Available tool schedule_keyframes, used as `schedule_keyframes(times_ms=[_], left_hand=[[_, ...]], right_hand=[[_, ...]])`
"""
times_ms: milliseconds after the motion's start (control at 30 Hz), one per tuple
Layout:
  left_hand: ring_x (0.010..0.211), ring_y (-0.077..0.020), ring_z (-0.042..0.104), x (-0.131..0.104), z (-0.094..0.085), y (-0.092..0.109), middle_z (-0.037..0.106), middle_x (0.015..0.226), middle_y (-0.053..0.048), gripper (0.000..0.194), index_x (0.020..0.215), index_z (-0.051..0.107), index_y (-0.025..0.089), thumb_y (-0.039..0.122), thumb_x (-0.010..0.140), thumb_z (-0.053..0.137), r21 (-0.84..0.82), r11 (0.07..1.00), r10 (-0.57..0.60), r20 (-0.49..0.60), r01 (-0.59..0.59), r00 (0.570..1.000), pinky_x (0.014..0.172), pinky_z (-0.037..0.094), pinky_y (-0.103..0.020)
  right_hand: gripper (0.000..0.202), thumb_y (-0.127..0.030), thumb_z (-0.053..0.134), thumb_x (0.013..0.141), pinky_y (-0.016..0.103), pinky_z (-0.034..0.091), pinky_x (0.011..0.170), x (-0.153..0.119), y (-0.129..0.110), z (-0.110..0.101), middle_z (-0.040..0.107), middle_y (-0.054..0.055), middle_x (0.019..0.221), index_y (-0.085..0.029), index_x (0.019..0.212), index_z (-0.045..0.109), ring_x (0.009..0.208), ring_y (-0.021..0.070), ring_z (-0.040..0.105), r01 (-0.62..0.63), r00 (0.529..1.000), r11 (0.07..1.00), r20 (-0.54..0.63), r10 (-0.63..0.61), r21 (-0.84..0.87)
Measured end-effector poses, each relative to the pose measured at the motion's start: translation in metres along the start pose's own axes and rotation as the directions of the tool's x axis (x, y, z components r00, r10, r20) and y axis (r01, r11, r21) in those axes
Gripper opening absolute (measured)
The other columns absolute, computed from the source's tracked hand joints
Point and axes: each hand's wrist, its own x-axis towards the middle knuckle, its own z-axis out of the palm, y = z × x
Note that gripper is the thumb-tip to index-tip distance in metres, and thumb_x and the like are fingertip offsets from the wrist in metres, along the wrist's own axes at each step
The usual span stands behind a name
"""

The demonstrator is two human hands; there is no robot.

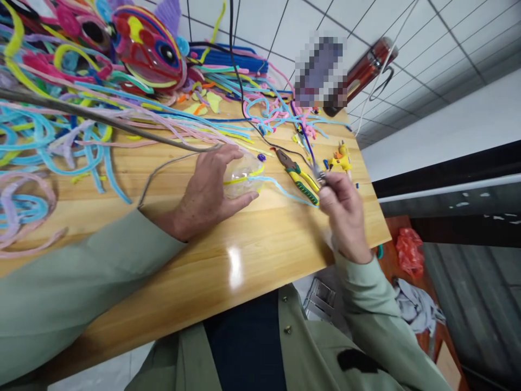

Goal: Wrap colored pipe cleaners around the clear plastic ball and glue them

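Note:
My left hand (203,195) is curled round a clear plastic ball (238,187) on the table, thumb and fingers on either side. A yellow pipe cleaner (242,178) runs across the ball. From it a light blue pipe cleaner (280,187) trails right toward my other hand. My right hand (345,212) is closed on a small metal tool, apparently scissors (318,172); the handles are hidden by my fingers and the tip is blurred. Just left of it lie pliers (299,176) with yellow and green handles. A small purple coil (261,157) sits by the ball's far edge.
Heaped pipe cleaners (36,136) cover the left and back of the wooden table (260,239). A decorated fish-like figure (148,51) stands among them. A small yellow figure (341,160) and a red thermos (366,73) are at the right. A dark cable (101,119) crosses the left side.

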Motion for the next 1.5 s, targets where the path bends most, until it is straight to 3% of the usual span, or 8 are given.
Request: schedule_keyframes(times_ms=[100, 233, 467, 700, 900, 1167, 1367, 1500], left_hand=[[0.162, -0.0406, 0.065, 0.002, -0.001, 0.004, 0.067, 0.169, -0.013, 0.082, 0.167, 0.045, 0.034, 0.034, 0.101, 0.093, 0.0, 1.0, 0.0, 0.012, 0.0, 1.0, 0.14, 0.05, -0.063], [0.163, -0.0398, 0.065, 0.004, -0.003, 0.006, 0.068, 0.169, -0.013, 0.077, 0.167, 0.045, 0.032, 0.03, 0.103, 0.088, 0.0, 1.0, 0.026, 0.038, -0.026, 0.999, 0.14, 0.049, -0.062], [0.163, -0.04, 0.066, 0.004, -0.003, 0.008, 0.069, 0.169, -0.014, 0.076, 0.167, 0.045, 0.031, 0.033, 0.103, 0.086, 0.009, 0.999, 0.036, 0.07, -0.037, 0.997, 0.139, 0.051, -0.062], [0.163, -0.0392, 0.066, 0.002, 0.0, 0.01, 0.068, 0.17, -0.013, 0.078, 0.167, 0.045, 0.032, 0.035, 0.103, 0.09, 0.026, 1.0, -0.013, 0.048, 0.012, 0.999, 0.139, 0.051, -0.061], [0.164, -0.0396, 0.064, 0.001, -0.004, 0.009, 0.066, 0.172, -0.013, 0.081, 0.169, 0.043, 0.034, 0.034, 0.103, 0.091, 0.027, 1.0, -0.011, 0.078, 0.009, 0.997, 0.14, 0.05, -0.062], [0.164, -0.0397, 0.065, 0.001, -0.005, 0.008, 0.066, 0.172, -0.014, 0.082, 0.169, 0.044, 0.033, 0.036, 0.103, 0.093, 0.02, 1.0, 0.005, 0.091, -0.007, 0.996, 0.14, 0.05, -0.061], [0.162, -0.0395, 0.067, 0.002, -0.005, 0.005, 0.067, 0.171, -0.016, 0.081, 0.17, 0.043, 0.032, 0.039, 0.105, 0.091, 0.007, 0.998, 0.056, 0.071, -0.057, 0.996, 0.135, 0.055, -0.059], [0.163, -0.0407, 0.066, 0.001, -0.005, 0.006, 0.067, 0.172, -0.014, 0.083, 0.17, 0.044, 0.033, 0.037, 0.102, 0.093, 0.014, 1.0, 0.015, 0.078, -0.016, 0.997, 0.139, 0.051, -0.061]], right_hand=[[0.039, -0.066, 0.078, 0.114, 0.034, 0.051, 0.071, -0.024, -0.024, 0.055, 0.065, -0.003, 0.091, -0.029, 0.124, 0.076, 0.072, 0.0159, 0.055, 0.02, 0.99, 0.999, 0.138, -0.025, 0.031], [0.041, -0.068, 0.064, 0.122, 0.037, 0.057, 0.081, -0.031, -0.018, 0.083, 0.071, -0.001, 0.093, -0.028, 0.117, 0.073, 0.083, 0.0196, 0.065, 0.058, 0.98, 0.997, 0.188, -0.067, 0.05], [0.044, -0.069, 0.057, 0.124, 0.042, 0.062, 0.093, -0.01, -0.002, 0.083, 0.077, 0.004, 0.11, -0.028, 0.121, 0.073, 0.1, 0.0236, 0.074, 0.176, 0.973, 0.984, 0.154, -0.172, -0.013], [0.033, -0.052, 0.053, 0.128, 0.038, 0.064, 0.08, -0.02, -0.016, 0.087, 0.083, 0.005, 0.106, -0.026, 0.139, 0.07, 0.085, 0.0221, 0.077, 0.349, 0.931, 0.913, 0.192, -0.311, -0.21], [0.022, -0.039, 0.052, 0.128, 0.034, 0.063, 0.074, -0.029, -0.014, 0.088, 0.086, 0.005, 0.104, -0.026, 0.135, 0.069, 0.079, 0.0211, 0.08, 0.474, 0.881, 0.811, 0.195, -0.432, -0.344], [0.023, -0.038, 0.049, 0.129, 0.034, 0.066, 0.077, -0.028, -0.013, 0.093, 0.089, 0.007, 0.109, -0.026, 0.137, 0.067, 0.084, 0.0224, 0.084, 0.5, 0.866, 0.764, 0.218, -0.451, -0.407], [0.02, -0.036, 0.053, 0.128, 0.034, 0.064, 0.081, -0.026, -0.008, 0.094, 0.088, 0.006, 0.108, -0.025, 0.135, 0.069, 0.089, 0.0227, 0.084, 0.486, 0.874, 0.798, 0.206, -0.441, -0.355], [0.021, -0.038, 0.055, 0.127, 0.036, 0.065, 0.082, -0.027, -0.006, 0.092, 0.088, 0.007, 0.106, -0.027, 0.134, 0.071, 0.088, 0.0238, 0.084, 0.465, 0.885, 0.819, 0.209, -0.417, -0.337]])
